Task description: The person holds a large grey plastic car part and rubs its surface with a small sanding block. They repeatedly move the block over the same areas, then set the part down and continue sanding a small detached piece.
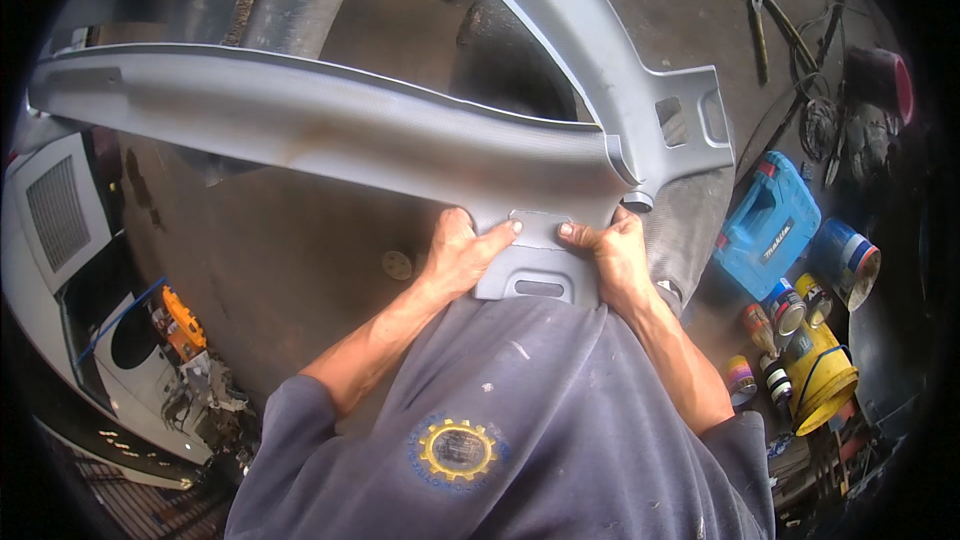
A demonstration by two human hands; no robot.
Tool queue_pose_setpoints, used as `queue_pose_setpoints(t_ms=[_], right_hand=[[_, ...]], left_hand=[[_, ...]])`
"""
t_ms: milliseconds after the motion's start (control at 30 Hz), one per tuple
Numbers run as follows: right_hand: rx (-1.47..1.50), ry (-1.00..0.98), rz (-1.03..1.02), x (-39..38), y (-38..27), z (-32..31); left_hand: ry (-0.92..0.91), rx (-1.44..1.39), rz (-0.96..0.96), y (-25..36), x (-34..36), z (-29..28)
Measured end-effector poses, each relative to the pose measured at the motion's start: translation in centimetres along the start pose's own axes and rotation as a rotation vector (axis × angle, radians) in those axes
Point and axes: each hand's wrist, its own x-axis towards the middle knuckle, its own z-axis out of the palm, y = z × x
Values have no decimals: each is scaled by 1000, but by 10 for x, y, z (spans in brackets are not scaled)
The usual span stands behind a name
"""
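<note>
A long grey moulded plastic trim panel [330,125] stretches from the far left to just in front of my body. Its near end narrows to a tab with a slot, close against my shirt. My left hand [462,252] grips the left edge of this tab, thumb pressed on its face. On the opposite edge, my right hand [617,252] grips in the same way, its thumb pointing inward. The fingers of both hands curl underneath, mostly hidden. Behind lies a curved grey trim panel [590,25] with a square opening at its end; whether the two panels touch, I cannot tell.
At right on the floor are a blue tool case [768,225], several paint cans [785,308], a yellow bucket [820,375], and long-handled pliers [757,30] near cables. White vehicle-like bodywork [60,210] and an orange object [182,320] lie at left.
</note>
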Motion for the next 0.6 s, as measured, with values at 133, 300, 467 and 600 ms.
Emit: queue_pose_setpoints(t_ms=[133,300,467,600], right_hand=[[24,-130,14,-5,-5,-12],[-103,-93,5,-8,-8,-7],[-162,14,-40,-13,-9,6],[-194,14,-45,-13,-9,6]], left_hand=[[-91,-4,-20,0,2,-10],[-131,26,-34,2,1,-13],[-184,-10,-94,8,-1,-15],[-106,25,-48,3,-1,-9]])
